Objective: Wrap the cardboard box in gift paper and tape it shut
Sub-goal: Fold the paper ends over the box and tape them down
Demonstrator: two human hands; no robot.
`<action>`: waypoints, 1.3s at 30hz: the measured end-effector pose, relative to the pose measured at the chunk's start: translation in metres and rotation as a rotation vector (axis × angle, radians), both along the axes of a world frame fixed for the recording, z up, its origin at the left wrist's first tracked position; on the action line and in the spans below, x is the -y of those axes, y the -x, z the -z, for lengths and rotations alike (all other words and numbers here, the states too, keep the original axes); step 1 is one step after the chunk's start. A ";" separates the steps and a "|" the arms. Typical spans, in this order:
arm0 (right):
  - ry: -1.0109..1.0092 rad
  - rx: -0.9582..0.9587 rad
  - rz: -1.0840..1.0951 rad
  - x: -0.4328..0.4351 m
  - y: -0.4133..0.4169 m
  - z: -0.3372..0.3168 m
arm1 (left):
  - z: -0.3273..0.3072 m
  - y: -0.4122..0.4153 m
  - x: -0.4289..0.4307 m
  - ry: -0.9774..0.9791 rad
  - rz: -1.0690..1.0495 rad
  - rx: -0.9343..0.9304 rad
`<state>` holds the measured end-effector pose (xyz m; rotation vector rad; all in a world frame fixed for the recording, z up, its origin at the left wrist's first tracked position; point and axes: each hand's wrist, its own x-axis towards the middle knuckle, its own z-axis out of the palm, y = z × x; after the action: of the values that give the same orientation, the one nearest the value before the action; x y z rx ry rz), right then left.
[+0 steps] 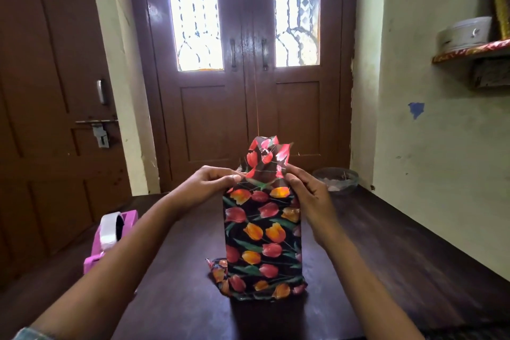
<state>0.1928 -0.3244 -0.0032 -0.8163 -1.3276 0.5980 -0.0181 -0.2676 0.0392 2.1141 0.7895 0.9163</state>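
Observation:
The box stands upright on the dark wooden table (386, 270), covered in black gift paper with red and orange tulips (262, 237); no cardboard shows. Loose paper sticks up crumpled above the box's top end and bunches out at its foot on the left. My left hand (212, 182) pinches the paper at the top left corner. At the top right corner my right hand (309, 196) grips the paper, fingers curled around the edge. A pink tape dispenser (110, 237) with a roll of clear tape lies at the table's left edge, apart from both hands.
A glass bowl (336, 178) sits at the far right of the table near the wall. Brown double doors with glass panes stand behind the table. A wall shelf (469, 50) at upper right carries a white round container.

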 end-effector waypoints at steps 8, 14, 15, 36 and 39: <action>0.157 0.122 -0.060 -0.002 -0.009 -0.029 | 0.000 0.001 0.001 -0.039 0.043 0.024; 0.077 0.176 -0.107 -0.003 -0.005 -0.023 | -0.001 -0.002 0.003 -0.163 0.014 0.019; 0.087 0.207 -0.125 -0.004 -0.006 -0.024 | -0.003 -0.004 0.004 -0.208 0.003 0.008; 0.188 0.235 -0.076 -0.009 0.006 -0.029 | -0.047 -0.055 0.050 -0.525 -0.592 -0.013; 0.188 0.202 -0.048 -0.009 0.006 -0.026 | -0.056 -0.049 0.051 -0.484 -0.436 0.006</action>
<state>0.1867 -0.3159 0.0225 -1.0217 -1.4941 0.7004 0.0305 -0.3187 0.0948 2.3863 1.1433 1.4630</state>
